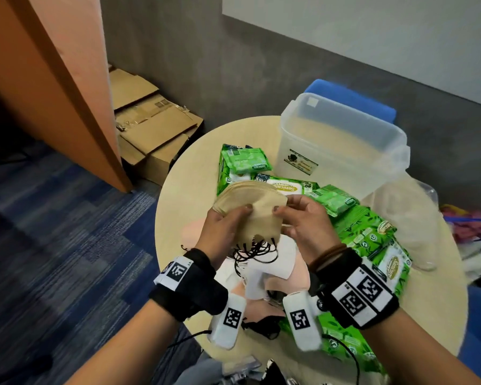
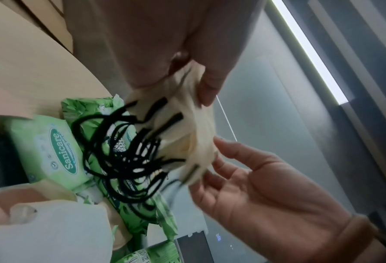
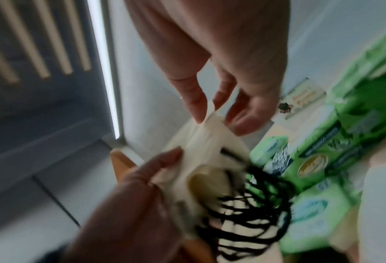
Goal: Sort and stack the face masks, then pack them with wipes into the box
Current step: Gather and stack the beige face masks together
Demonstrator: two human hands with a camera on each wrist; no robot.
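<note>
My left hand [image 1: 231, 218] and right hand [image 1: 286, 215] hold a stack of beige face masks [image 1: 250, 201] above the round table [image 1: 184, 173]. The left hand grips the stack with its thumb on top. The right pinches its right edge. Black ear loops [image 1: 256, 248] dangle from the stack, as the left wrist view [image 2: 129, 156] also shows. White masks [image 1: 270, 265] and pink masks [image 1: 192, 234] lie on the table under my hands. Green wipes packs [image 1: 242, 162] [image 1: 364, 232] lie behind and to the right. The clear plastic box [image 1: 345, 159] stands open at the back.
A blue lid [image 1: 353, 98] stands behind the box. Crumpled clear plastic [image 1: 411, 218] lies at the table's right edge. Flattened cardboard boxes [image 1: 150, 126] sit on the floor to the left, beside an orange partition [image 1: 53, 79].
</note>
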